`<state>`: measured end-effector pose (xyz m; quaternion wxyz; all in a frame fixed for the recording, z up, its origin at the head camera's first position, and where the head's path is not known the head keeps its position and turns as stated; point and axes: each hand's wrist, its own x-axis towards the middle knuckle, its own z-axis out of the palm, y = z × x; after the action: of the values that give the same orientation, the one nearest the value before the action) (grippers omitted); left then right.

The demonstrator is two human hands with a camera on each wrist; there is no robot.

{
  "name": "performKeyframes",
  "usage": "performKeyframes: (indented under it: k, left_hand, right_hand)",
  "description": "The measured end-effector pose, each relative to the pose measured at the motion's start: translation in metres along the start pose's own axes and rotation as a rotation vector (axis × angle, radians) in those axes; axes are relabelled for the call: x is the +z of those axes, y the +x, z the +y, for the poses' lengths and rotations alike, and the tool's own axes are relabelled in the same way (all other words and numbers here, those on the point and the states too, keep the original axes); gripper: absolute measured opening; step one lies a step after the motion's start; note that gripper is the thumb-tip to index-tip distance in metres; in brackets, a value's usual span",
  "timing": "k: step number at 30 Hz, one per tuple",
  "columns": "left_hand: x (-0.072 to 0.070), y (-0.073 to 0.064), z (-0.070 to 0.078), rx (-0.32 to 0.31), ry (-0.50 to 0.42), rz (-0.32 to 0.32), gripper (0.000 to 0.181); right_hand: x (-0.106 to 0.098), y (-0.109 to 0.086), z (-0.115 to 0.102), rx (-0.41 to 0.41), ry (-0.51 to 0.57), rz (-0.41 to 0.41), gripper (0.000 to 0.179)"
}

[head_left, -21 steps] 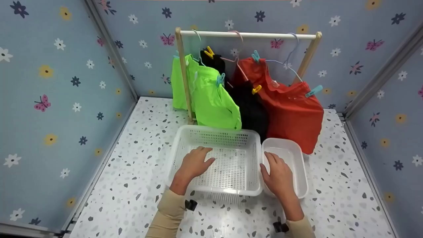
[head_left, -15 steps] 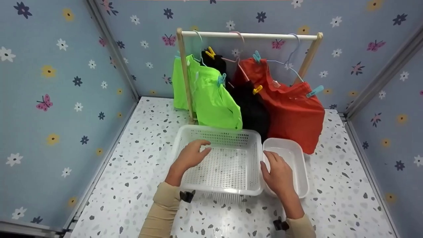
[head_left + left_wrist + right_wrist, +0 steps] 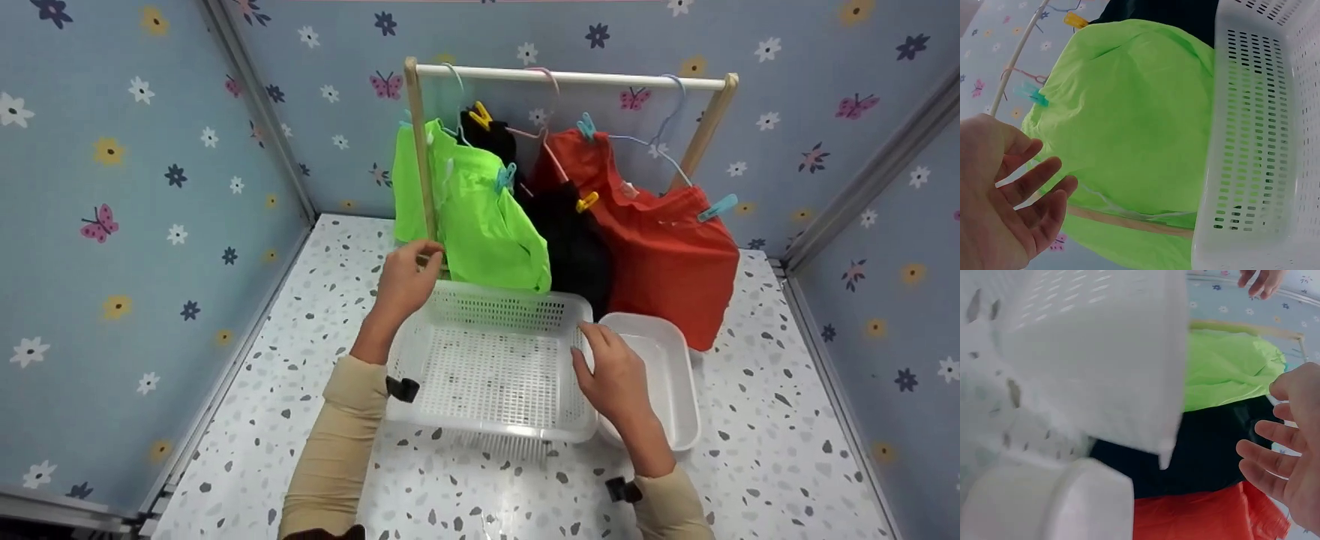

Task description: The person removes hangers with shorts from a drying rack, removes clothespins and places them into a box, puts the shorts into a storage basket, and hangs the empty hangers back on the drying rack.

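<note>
My left hand (image 3: 406, 283) hovers by the rack's left post, near the basket's back left corner. Its loosely bent fingers hold nothing, as the left wrist view also shows. Beside it hang bright green shorts (image 3: 491, 225), pegged to a pale green hanger (image 3: 459, 94). Over the right rim of the white perforated basket (image 3: 491, 433) is my right hand (image 3: 615, 375), fingers relaxed and nothing in them. A smaller white tub (image 3: 679, 352) stands to its right. Black shorts (image 3: 574, 247) hang from a pink hanger, and red shorts (image 3: 667, 255) from a bluish one.
The wooden rack's white rail (image 3: 562, 75) spans the back of the speckled table (image 3: 765, 420). Yellow clothes pegs (image 3: 587, 201) and blue clothes pegs (image 3: 718, 208) clip the garments. Flower-patterned panels (image 3: 150, 225) enclose the back and sides.
My left hand has moved from over the basket forward and left to the rack's left post. My right hand has shifted slightly left and forward, from over the tub toward the basket's rim.
</note>
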<state>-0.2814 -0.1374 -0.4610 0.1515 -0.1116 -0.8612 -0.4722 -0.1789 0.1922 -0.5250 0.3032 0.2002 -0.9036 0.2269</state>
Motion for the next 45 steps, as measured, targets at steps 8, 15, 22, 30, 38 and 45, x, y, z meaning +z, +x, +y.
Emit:
performKeyframes:
  k: [8,15,22,30,38,45]
  left_hand:
    - [-0.006,0.037,-0.011,-0.040,-0.184,0.220,0.015]
    - [-0.005,0.058,-0.027,-0.108,-0.252,0.253,0.016]
    - [-0.014,0.079,-0.036,-0.199,-0.294,0.253,0.018]
    - [-0.009,0.109,-0.033,-0.237,-0.251,0.213,0.025]
    - [-0.004,0.130,-0.037,-0.214,-0.350,0.047,0.044]
    - [0.000,0.144,-0.043,-0.243,-0.410,-0.073,0.058]
  right_hand:
    - [-0.005,0.033,-0.016,-0.046,-0.002,0.017,0.040]
    - [-0.007,0.050,-0.022,-0.059,0.014,-0.001,0.040]
    - [-0.005,0.069,-0.030,-0.041,0.055,0.013,0.040]
    - [0.000,0.099,-0.031,-0.021,0.107,0.077,0.047]
    - [0.013,0.127,-0.024,-0.039,0.136,0.101,0.059]
    - [0.021,0.140,-0.025,-0.001,0.155,0.056,0.057]
